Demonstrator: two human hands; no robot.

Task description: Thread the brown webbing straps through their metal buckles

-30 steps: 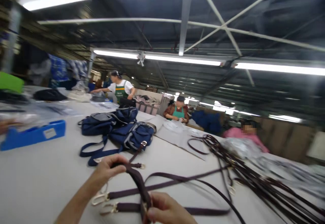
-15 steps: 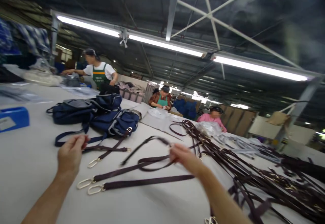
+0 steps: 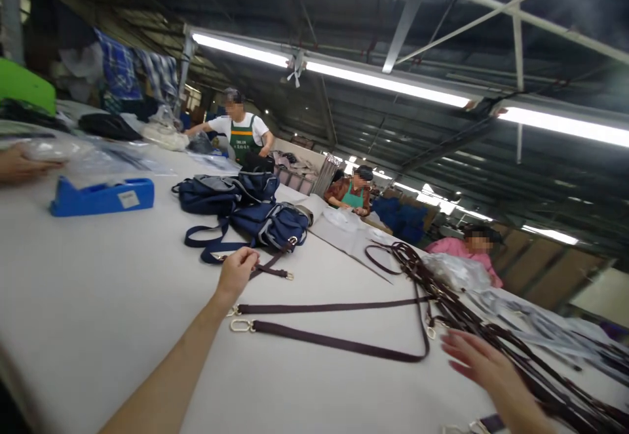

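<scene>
Currently one dark strap [image 3: 334,341] is laid out flat on the white table [image 3: 98,303], doubled back on itself: two runs lie nearly parallel, their metal clips [image 3: 240,324] side by side at the left, the fold at the right, touching the near edge of the strap pile [image 3: 491,335]. Judged from this, one strap is straightened and set apart; the large tangled pile to the right is left unsorted.

Left hand [image 3: 236,271]: loosely curled, fingertips bent in just above the clip ends of the laid strap, beside a shorter strap [image 3: 270,270] that trails from the blue bags [image 3: 255,214]. Whether anything is pinched cannot be told; the fingers hide it.

Right hand [image 3: 479,362]: spread, fingers extended and blurred, nothing held, hovering just near the fold and against the pile's near edge.

Noted further: a blue tape holder [image 3: 101,196] far left, and three people at work along the far side.
</scene>
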